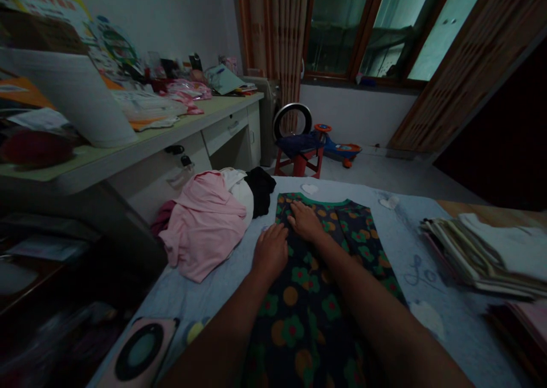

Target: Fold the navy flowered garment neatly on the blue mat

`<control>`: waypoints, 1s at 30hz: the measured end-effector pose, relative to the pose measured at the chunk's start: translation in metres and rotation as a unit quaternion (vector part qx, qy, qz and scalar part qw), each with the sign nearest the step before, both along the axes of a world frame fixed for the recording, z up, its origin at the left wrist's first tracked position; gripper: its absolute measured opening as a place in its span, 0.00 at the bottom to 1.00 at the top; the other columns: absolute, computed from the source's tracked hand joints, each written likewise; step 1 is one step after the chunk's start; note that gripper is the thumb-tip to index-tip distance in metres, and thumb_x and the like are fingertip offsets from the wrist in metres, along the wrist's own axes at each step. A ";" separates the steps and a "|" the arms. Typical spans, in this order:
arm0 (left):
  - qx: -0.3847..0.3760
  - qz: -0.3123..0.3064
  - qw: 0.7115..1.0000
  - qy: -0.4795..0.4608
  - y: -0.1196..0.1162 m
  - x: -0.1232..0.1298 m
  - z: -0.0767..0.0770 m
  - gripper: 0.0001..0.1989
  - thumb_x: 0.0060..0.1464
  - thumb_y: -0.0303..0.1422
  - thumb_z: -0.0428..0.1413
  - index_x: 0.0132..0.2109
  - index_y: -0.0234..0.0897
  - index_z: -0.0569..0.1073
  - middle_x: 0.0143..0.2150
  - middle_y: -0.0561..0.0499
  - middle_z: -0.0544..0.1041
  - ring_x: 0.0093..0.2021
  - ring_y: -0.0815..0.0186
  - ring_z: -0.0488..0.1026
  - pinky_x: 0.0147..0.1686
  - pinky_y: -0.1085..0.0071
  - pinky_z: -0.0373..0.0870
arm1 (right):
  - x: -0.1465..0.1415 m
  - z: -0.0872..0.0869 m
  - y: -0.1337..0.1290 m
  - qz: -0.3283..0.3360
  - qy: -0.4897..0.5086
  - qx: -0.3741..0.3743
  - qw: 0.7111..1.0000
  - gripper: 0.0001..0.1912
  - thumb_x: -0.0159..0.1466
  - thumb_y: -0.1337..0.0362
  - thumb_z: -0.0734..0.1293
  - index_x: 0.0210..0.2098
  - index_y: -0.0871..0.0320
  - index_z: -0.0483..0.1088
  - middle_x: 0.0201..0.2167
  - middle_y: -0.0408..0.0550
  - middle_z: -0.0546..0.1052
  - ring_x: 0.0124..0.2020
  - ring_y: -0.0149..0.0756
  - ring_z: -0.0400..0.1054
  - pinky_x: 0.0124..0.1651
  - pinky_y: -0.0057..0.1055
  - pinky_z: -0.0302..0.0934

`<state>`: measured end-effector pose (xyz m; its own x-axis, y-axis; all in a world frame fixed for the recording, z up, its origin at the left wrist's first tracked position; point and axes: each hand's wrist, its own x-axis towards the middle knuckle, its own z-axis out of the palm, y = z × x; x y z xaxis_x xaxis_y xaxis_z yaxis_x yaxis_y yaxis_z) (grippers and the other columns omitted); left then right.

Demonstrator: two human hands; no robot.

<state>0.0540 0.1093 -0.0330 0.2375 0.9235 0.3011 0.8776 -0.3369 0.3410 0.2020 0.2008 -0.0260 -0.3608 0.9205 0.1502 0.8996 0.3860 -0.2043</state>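
A dark garment (331,305) with green flowers, orange dots and a green neckline lies spread on the light blue bed cover (410,234). My left hand (270,252) rests at the garment's left edge, its fingers stretched forward and lying flat. Near the garment's upper left corner, just below the neckline, my right hand (305,221) presses flat on the cloth with fingers extended. Neither hand grips anything. My forearms cover part of the garment, and its lower end runs out of view.
Left of the garment lies a heap with a pink garment (209,217) and black cloth (260,190). Folded clothes (491,257) are stacked on the right. A pink case (141,351) lies at the front left. A cluttered desk (192,117) runs along the left; a red stool (300,163) stands beyond the bed.
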 end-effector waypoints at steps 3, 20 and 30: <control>-0.009 -0.006 1.000 0.016 0.000 -0.001 -0.003 0.19 0.60 0.26 0.49 0.57 0.38 0.70 0.63 0.45 0.70 0.65 0.57 0.62 0.65 0.55 0.56 | 0.002 -0.003 0.003 -0.006 -0.003 0.000 1.000 0.27 0.72 0.59 0.54 0.66 0.65 0.57 0.69 0.58 0.58 0.70 0.44 0.48 0.68 0.41 0.45; 0.007 0.002 0.999 0.031 0.005 -0.009 -0.004 0.19 0.59 0.25 0.48 0.54 0.40 0.73 0.60 0.47 0.73 0.62 0.58 0.66 0.61 0.57 0.60 | -0.004 -0.006 -0.074 0.009 0.006 -0.014 1.000 0.26 0.70 0.61 0.56 0.66 0.65 0.58 0.69 0.57 0.58 0.69 0.46 0.49 0.69 0.45 0.44; 0.015 0.002 0.999 0.035 0.006 -0.010 -0.008 0.20 0.58 0.26 0.47 0.55 0.41 0.73 0.61 0.46 0.72 0.62 0.58 0.66 0.62 0.57 0.58 | 0.024 0.008 -0.134 0.047 0.056 -0.014 0.997 0.31 0.69 0.58 0.58 0.69 0.63 0.52 0.70 0.58 0.55 0.70 0.43 0.48 0.69 0.42 0.48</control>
<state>0.0441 0.1150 -0.0412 0.2557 0.9150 0.3119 0.9005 -0.3429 0.2675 0.2256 0.0671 -0.0182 -0.4290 0.8872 0.1697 0.8305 0.4613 -0.3122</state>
